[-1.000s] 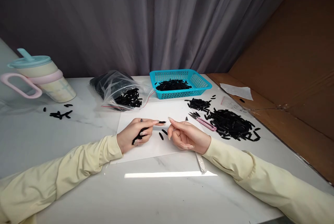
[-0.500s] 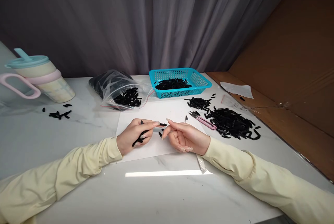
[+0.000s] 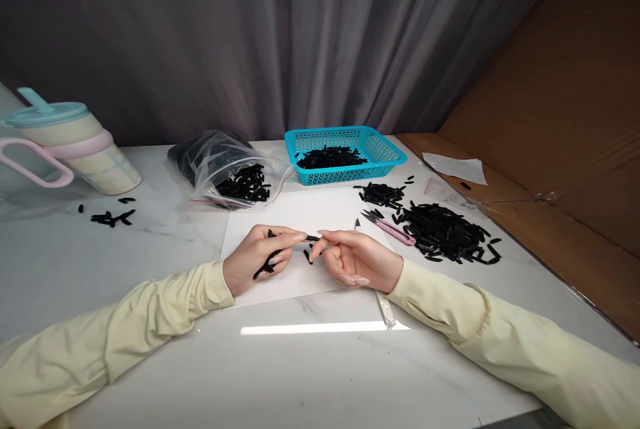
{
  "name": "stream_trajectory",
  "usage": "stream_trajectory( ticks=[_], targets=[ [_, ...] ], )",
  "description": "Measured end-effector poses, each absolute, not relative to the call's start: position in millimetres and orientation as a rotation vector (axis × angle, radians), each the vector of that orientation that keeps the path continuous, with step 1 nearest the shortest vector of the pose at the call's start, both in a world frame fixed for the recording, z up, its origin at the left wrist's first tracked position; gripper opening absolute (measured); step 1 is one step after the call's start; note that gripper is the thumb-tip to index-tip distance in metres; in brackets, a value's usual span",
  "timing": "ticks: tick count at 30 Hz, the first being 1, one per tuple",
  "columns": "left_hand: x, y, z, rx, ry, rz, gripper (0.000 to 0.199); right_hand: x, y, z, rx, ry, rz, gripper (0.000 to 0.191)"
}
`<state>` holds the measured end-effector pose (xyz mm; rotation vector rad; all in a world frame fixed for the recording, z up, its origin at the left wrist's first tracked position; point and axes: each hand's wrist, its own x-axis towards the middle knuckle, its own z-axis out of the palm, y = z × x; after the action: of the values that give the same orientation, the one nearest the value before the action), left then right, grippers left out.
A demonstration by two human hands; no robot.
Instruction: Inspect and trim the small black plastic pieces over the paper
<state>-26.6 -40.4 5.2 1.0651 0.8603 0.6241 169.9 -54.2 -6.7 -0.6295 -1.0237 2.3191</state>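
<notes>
My left hand pinches one end of a small dark strip between thumb and finger. More fuzzy black pieces are tucked in its curled fingers. At the strip's other end is my right hand, thumb and forefinger closed on it, the other fingers curled with the palm partly up. Below the strip, a few loose black pieces lie on a white sheet of paper. Pink-handled thread snips rest to the right, beside a large pile of black pieces.
At the back stand a blue basket holding black pieces and an open clear zip bag of them. A smaller black pile lies before the basket. A tumbler and scattered pieces are left. Cardboard borders the right.
My right thumb and forefinger have closed onto the strip's free end. My left hand keeps its pinch. The view has shifted slightly.
</notes>
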Motion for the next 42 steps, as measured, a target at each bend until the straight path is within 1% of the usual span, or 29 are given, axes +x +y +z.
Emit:
stream_trajectory(
  ticks=[7, 14, 27, 32, 42],
  targets=[
    [-27.0, -41.0, 7.5, 1.062, 0.880, 0.614, 0.021, 170.8, -53.9, -8.0, -0.636, -1.007, 2.320, 0.043],
    [-26.2, -40.1, 6.7, 1.074, 0.862, 0.608, 0.029, 170.1, -55.4, -7.4, -0.654, -1.019, 2.268, 0.036],
    [-26.3, -41.4, 8.7, 1.106, 0.866, 0.615, 0.034, 167.6, -57.7, -3.6, -0.724, -1.028, 2.210, 0.022],
    [-25.6, -41.7, 9.4, 1.100, 0.886, 0.622, 0.035, 167.9, -58.1, -3.7, -0.713, -1.034, 2.202, 0.020],
    [-25.6, -42.4, 9.5, 1.093, 0.881, 0.638, 0.032, 168.5, -56.6, -3.6, -0.734, -1.000, 2.207, 0.021]
  ],
)
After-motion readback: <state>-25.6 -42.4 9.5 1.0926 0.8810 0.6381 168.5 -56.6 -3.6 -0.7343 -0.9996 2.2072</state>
